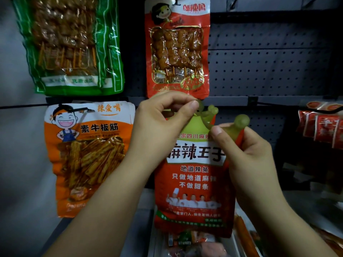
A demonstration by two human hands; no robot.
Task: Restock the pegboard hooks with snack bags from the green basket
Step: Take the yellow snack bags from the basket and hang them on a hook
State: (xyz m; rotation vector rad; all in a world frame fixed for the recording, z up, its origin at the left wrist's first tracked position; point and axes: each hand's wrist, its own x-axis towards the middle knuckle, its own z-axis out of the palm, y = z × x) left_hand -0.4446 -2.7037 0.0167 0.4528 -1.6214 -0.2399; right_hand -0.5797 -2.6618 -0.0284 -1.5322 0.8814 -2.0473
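The red snack bag [193, 175] has a green crown-shaped top with rounded knobs, bold black characters on a white band and a row of chefs low down. It hangs upright between both grips, before the pegboard [269, 58]. Bare perforated board lies up and right of the grips; an orange bag [89, 156] hangs just left. The left hand [157, 130] pinches the crown's left side, the right hand [246, 154] its right knob.

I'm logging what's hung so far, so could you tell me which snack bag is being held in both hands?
The red bag with large dark characters on a white band, low in the middle: the left hand and right hand pinch its top corners. The green, orange and red skewer bags hang untouched.
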